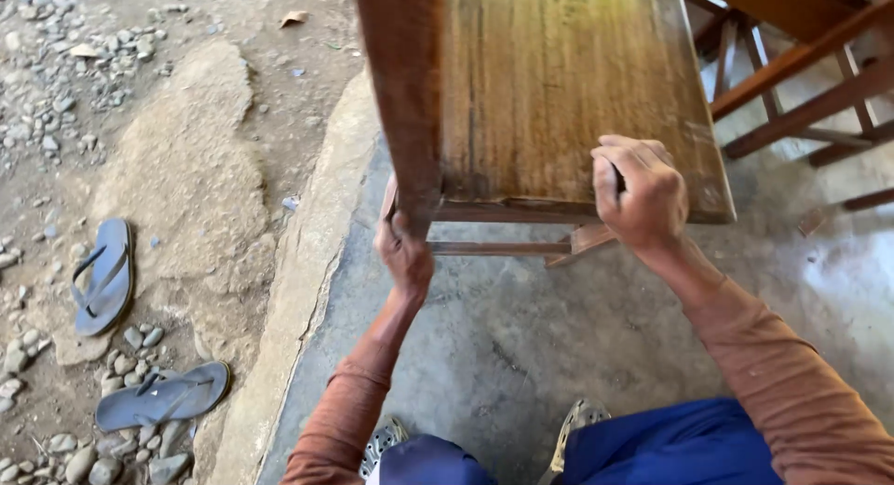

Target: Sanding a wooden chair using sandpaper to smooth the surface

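Hands hold a brown wooden bench (559, 85) that is tipped up over the grey concrete floor (521, 345). The left hand (404, 248) is wrapped tight around a bench leg (405, 85) at the near left corner. The right hand (641, 192) is a closed fist on the near edge of the bench, gripping something small and dark that I cannot make out. Two blue flip-flops (104, 276) lie on dirt and stones, far left of the bench. More wooden frames (801, 94) stand right of the bench.
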